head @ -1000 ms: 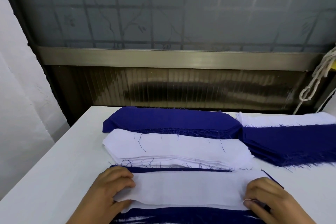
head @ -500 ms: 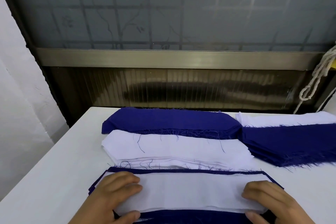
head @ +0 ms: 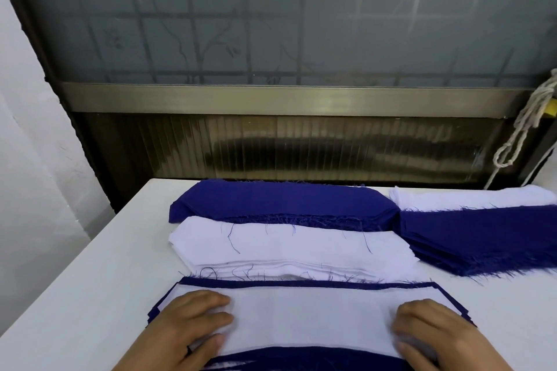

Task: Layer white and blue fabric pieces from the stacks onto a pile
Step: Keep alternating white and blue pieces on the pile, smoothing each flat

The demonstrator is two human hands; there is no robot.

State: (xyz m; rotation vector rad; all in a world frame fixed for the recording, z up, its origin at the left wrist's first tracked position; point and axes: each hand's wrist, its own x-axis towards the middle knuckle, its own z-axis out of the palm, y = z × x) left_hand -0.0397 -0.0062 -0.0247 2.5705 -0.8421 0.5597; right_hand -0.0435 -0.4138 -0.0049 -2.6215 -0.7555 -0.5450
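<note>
Head view, white piece (head: 310, 322) long axis left-right, hands (head: 193, 325) (head: 434, 334) flat on ends

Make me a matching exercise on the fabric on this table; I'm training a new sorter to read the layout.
Things:
1. white stack
2. blue stack
3. white piece
4. left hand

Places:
A. farthest back, by the window
B. under both hands, on the pile
C. between the blue stack and the pile
D. on the white piece's left end

Pairs: 1-C, 2-A, 3-B, 4-D
</note>
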